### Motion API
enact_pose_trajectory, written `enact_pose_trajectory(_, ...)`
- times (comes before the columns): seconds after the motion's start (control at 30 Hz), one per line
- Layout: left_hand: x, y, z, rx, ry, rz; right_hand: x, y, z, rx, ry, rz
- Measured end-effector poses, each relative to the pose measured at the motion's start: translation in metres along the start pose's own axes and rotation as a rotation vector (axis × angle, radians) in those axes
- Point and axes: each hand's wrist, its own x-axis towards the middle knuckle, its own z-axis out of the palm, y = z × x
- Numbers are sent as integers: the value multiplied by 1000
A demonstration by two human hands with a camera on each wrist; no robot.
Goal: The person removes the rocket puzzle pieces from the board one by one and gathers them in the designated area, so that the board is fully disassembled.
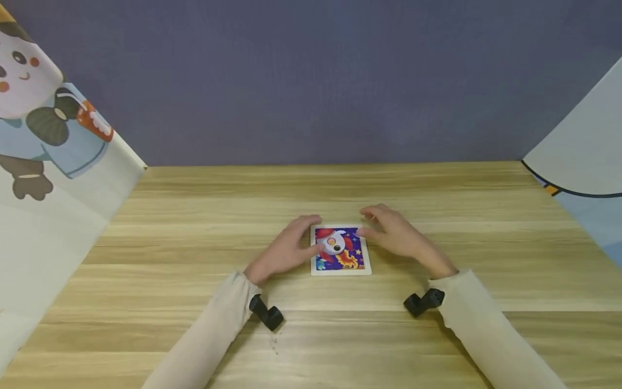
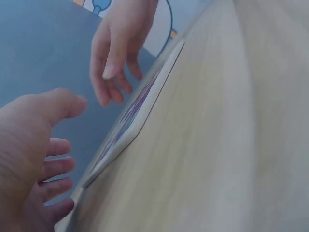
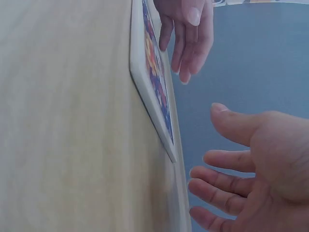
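Lying flat on the wood-grain tabletop [image 1: 218, 227], the white-bordered picture panel [image 1: 340, 256] is flanked by the left hand [image 1: 288, 249] and the right hand [image 1: 397, 234]; both are held loosely spread just beside it.

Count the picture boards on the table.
1. The white-bordered picture board lies flat on the wooden table, between the left hand and the right hand. Any other directly beneath it would be hidden.
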Motion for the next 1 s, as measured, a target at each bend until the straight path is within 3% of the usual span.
enact_pose_trajectory(0.3, -1, 1, 8, -7, 47, 6, 0, -3, 6, -9, 13, -48)
enact_pose_trajectory(0.63, -5, -4, 16, 95, 58, 121, 0, -5, 10, -30, -23, -50)
enact_pose_trajectory(0.8, -4, -2, 19, 115, 41, 141, 0, -5, 11, -38, -37, -46)
enact_pose_trajectory(1.0, -4, -2, 21, 148, 14, 122, 1, -6, 9, -59, -72, -29)
